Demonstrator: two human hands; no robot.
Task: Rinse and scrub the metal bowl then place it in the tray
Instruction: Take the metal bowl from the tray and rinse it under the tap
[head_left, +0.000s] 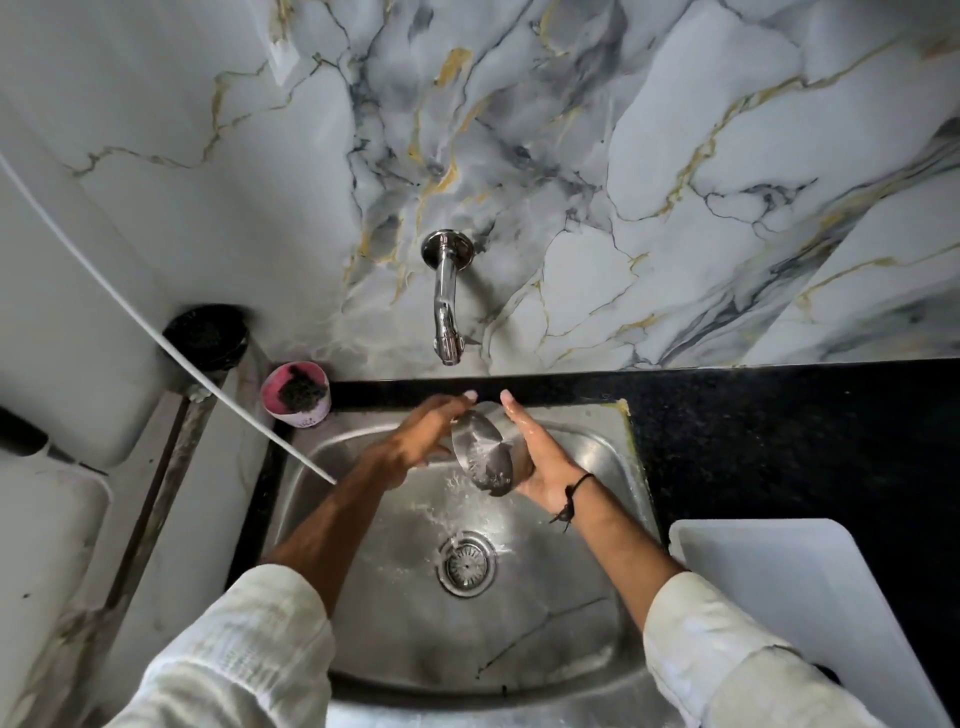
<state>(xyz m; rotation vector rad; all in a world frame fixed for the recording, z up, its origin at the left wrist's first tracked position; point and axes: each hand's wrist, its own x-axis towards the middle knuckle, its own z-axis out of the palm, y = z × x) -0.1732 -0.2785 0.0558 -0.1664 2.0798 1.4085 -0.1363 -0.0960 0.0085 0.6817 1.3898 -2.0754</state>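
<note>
We hold the wet metal bowl (485, 451) between our flat left hand (423, 434) and right hand (540, 462) over the sink (597, 597); tray (810, 613) on the black desk (779, 441).

Silver bowl (483, 449), white tray (810, 613), blk counter (779, 415).

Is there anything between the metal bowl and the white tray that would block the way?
Nothing visible. Both hands hold the metal bowl over the sink; the white tray lies to the right on the black counter, bare between them.
</note>
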